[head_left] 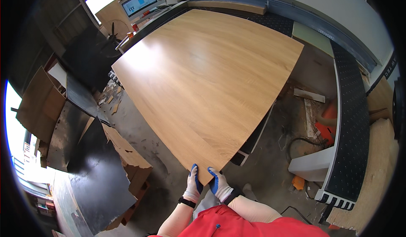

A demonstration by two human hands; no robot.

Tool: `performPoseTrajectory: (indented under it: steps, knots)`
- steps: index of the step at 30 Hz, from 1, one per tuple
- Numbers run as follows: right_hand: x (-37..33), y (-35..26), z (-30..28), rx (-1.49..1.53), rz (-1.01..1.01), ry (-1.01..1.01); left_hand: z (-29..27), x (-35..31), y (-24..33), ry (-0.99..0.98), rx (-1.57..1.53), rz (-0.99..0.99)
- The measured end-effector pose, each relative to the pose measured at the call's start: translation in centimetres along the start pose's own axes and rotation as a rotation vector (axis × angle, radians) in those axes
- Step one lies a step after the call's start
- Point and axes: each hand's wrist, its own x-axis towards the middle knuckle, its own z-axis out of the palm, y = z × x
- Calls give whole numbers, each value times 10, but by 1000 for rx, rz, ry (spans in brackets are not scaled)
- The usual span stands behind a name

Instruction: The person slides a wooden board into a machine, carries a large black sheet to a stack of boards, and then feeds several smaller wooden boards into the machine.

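Observation:
A large wood-grain board (pixel 203 80) fills the middle of the view, one corner pointing toward me. Its far part lies over the black machine table. At that near corner, my left hand (pixel 193 183) grips the left edge, thumb on top and fingers beneath. My right hand (pixel 219 183) holds the right edge beside the corner in the same way. Both hands wear white gloves with blue palms, and the fingers under the board are hidden.
A perforated black table arm (pixel 350 123) runs along the right. Broken panels (pixel 101 178) are piled at left. Wood strips (pixel 309 114) and an orange object (pixel 327 129) lie on the floor at right. A monitor (pixel 139 3) and a fan (pixel 113 32) stand far left.

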Motion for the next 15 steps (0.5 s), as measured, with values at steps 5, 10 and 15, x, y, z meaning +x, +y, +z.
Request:
performPoseTrajectory:
  steps: [5,10,15]
  knots:
    - [-41,-50,-21,-136,-134,48,5,-22,-4,-146,193,-496]
    - [-61,-104,-63,-236,-288,77,-3,34,64,90,303,-237]
    - [-77,-141,-66,-235,-269,115,-26,178,164,91,133,222]
